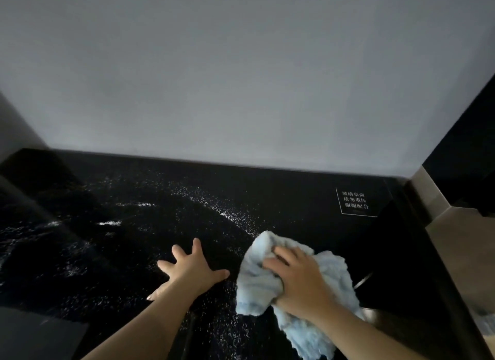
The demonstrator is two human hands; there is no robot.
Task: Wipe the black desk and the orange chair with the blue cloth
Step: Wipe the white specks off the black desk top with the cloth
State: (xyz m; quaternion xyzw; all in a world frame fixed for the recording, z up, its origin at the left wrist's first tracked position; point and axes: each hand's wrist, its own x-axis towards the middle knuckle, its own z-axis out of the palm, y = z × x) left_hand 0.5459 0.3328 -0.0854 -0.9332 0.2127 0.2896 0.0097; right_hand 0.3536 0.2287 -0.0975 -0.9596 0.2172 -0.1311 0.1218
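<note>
Nearest to me, my right hand point(297, 279) presses down on the crumpled pale blue terry cloth point(270, 284), fingers curled and gripping a bunch of its folds. The cloth lies on the glossy black desk top point(294, 199) towards its near right corner, with one tail trailing back under my forearm. Just beside it, not touching it, my left hand point(191, 268) rests flat on the desk near the front edge, fingers spread and holding nothing. White specks and streaks (droplets or dust, I cannot tell which) scatter over the surface around and beyond both hands, thickest across the left half and in an arc running towards the cloth. Farther back, near the far right corner, a small white-outlined notice with white characters point(355, 200) sits on the desk. Behind the far edge rises a plain grey wall point(241, 78).
</note>
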